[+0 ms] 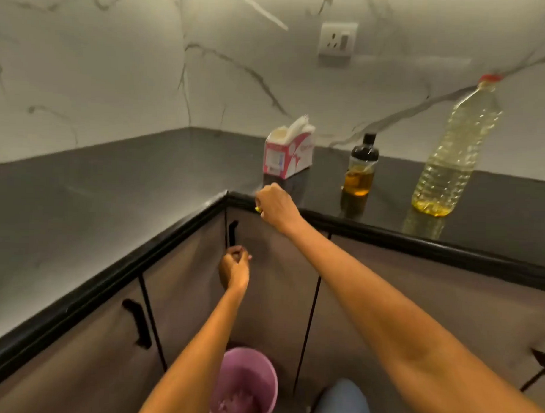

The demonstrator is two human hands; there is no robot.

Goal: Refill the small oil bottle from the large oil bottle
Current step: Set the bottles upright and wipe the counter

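The large oil bottle point(449, 157), clear plastic with a red cap and pale yellow oil, stands on the dark counter point(111, 188) at the right. Left of it stands the small oil bottle point(360, 170), with a black cap and about a third full of amber oil. My right hand point(275, 208) is at the counter's front edge, left of both bottles, its fingers curled round a small yellow piece point(258, 209). Lower down, in front of the cabinet door, my left hand point(235, 268) has its fingers curled just below a black handle point(232, 232); nothing shows in it.
A pink-and-white tissue box point(287, 154) sits on the counter behind my right hand. A pink bin point(243, 387) stands on the floor below my hands. Marble walls meet at the corner, with a socket point(337, 38) above the bottles. A knee in jeans point(341, 403) is at the bottom.
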